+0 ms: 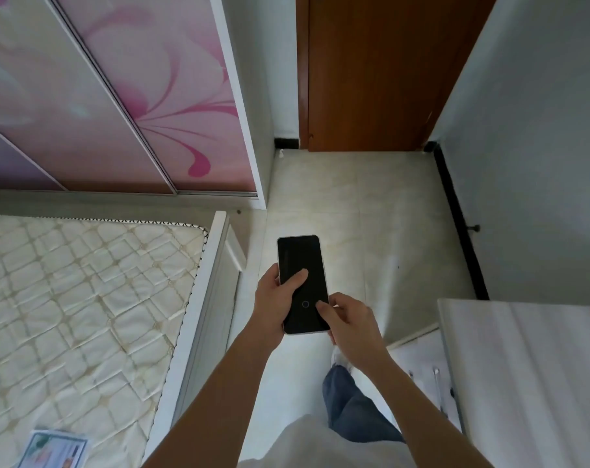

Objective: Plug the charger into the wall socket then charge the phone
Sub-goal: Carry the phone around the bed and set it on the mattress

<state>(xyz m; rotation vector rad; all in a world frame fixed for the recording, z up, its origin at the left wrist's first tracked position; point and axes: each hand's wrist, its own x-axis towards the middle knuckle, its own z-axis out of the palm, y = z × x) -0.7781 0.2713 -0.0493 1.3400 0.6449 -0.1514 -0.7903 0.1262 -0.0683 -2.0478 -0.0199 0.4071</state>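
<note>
Dark-screened phone (302, 284) gripped by left hand (274, 298), right hand (349, 324) touching.

phone (303, 282) sits between both sets of fingers: left hand (274, 297) fingers wrap its left edge, thumb on the screen; right hand (349, 324) fingers touch its lower right corner. Bed (84, 298) left of the fingers, booklet (54, 449) on its near corner. Wardrobe (118, 96) beyond the bed. Door (371, 72) ahead of the fingers. Table (530, 366) right, possibly a drawer front below it.
</note>
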